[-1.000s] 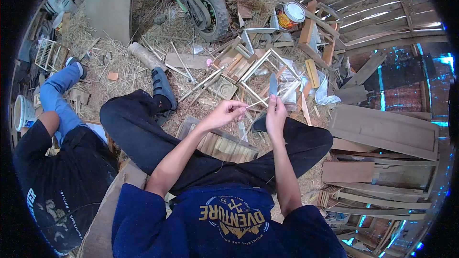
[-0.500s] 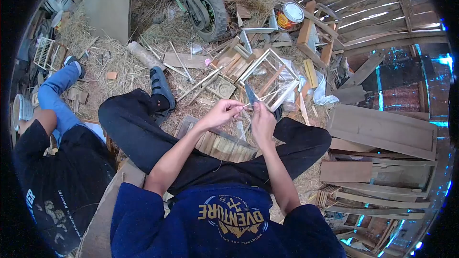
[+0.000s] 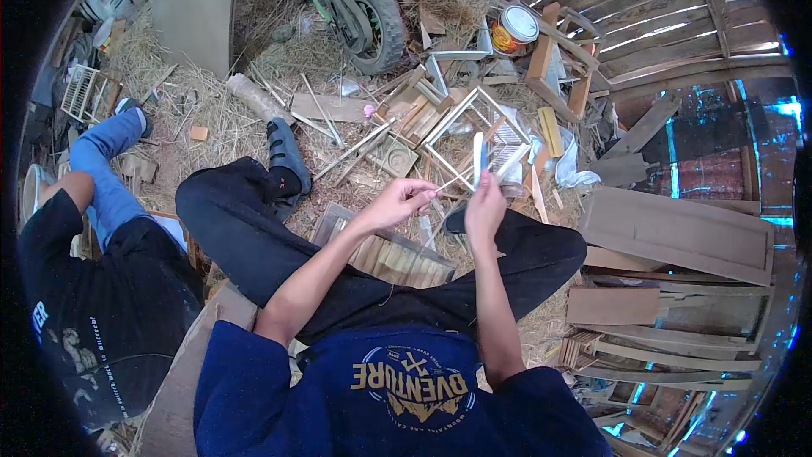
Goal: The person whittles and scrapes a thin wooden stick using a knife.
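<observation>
My left hand (image 3: 408, 203) pinches the end of a thin wooden stick (image 3: 453, 180), which slants up to the right. In my right hand (image 3: 485, 210) is a knife (image 3: 480, 155), its blade pointing away from me and apart from the left fingers. A pale streak runs along the blade; whether it is glare or a shaving I cannot tell. Just beyond both hands stands a small wooden frame with thin bars (image 3: 433, 151), partly behind the knife. Below my left hand, between my legs, lies a slatted wooden piece (image 3: 397, 259).
A person in a black shirt (image 3: 101, 322) sits at my left. Straw and wood scraps cover the ground. Ahead are a wooden box (image 3: 412, 110), a green-framed motorbike's wheel (image 3: 378, 30) and a lidded bucket (image 3: 514, 30). Boards (image 3: 677, 233) are stacked at the right.
My right hand has moved right, away from the left fingers, and the knife's blade has swung from leaning left to pointing nearly straight ahead. My left hand has barely shifted and still holds the stick.
</observation>
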Tool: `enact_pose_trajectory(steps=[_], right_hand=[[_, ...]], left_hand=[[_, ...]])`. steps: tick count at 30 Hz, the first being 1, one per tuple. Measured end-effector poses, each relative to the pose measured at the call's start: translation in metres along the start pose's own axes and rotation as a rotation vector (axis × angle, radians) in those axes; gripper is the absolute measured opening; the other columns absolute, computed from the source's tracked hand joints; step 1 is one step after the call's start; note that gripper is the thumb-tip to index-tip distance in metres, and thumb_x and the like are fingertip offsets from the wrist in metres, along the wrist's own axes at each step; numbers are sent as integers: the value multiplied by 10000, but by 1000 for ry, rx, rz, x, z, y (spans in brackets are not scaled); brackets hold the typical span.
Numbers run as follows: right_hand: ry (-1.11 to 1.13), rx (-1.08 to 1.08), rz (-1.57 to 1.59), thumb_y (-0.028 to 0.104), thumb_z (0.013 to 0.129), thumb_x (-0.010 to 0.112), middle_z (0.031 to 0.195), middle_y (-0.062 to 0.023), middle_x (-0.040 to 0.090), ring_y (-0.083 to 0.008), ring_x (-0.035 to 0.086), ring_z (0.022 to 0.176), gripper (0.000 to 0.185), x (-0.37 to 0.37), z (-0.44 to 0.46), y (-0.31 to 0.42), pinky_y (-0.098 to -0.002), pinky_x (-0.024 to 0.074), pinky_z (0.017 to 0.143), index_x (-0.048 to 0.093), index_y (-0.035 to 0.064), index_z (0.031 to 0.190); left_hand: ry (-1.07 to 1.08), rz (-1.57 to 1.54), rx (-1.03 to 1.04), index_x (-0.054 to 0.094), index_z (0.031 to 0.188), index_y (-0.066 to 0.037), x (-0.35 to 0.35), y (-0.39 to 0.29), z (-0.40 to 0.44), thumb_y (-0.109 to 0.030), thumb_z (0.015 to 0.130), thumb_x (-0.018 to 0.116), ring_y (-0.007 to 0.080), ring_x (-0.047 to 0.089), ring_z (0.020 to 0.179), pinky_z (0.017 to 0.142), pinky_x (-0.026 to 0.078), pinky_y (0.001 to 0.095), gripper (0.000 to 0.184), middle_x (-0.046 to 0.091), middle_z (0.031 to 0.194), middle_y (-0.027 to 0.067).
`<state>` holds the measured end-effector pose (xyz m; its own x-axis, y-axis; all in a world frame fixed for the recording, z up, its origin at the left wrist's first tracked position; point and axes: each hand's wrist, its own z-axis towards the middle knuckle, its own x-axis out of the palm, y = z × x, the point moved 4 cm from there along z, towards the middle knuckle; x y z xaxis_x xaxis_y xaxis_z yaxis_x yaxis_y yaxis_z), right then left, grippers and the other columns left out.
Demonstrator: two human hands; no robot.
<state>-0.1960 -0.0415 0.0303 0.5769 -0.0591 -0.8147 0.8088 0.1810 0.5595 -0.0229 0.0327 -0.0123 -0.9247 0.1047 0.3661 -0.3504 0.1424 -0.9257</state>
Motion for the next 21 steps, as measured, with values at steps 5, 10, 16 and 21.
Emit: enact_pose_trajectory(steps=[5, 10, 16, 21], right_hand=[[278, -122, -124, 234, 1014, 496, 760, -242, 645, -450, 646, 735, 210, 9, -24, 27, -518, 470, 636, 635, 76, 1020], [144, 50, 3, 275, 1038, 445, 781, -241, 648, -454, 639, 755, 293, 9, -9, 11, -524, 468, 653, 642, 59, 1054], [113, 21, -73, 310, 1051, 416, 705, -233, 631, -443, 636, 702, 360, 0, 2, 13, -516, 475, 645, 656, 41, 1046], [16, -16, -158, 345, 1056, 403, 671, -230, 626, -445, 636, 660, 374, -7, 8, 13, -525, 470, 596, 663, 76, 1053]], left_hand=[[-48, 40, -1, 683, 1153, 7, -11, 22, 8, -190, 998, 608, 21, 475, 671, 581, 381, 207, 262, 592, 772, -60], [-44, 84, -45, 673, 1149, 41, -4, -3, 2, -171, 994, 606, 49, 559, 714, 638, 459, 228, 271, 654, 801, -9], [-112, 206, -44, 681, 1128, 52, -16, 2, 4, -157, 971, 636, 69, 596, 732, 680, 488, 249, 266, 678, 812, 10], [-136, 186, 49, 713, 1090, 24, -12, 5, 6, -158, 964, 647, 41, 554, 644, 564, 439, 235, 231, 682, 765, 16]])
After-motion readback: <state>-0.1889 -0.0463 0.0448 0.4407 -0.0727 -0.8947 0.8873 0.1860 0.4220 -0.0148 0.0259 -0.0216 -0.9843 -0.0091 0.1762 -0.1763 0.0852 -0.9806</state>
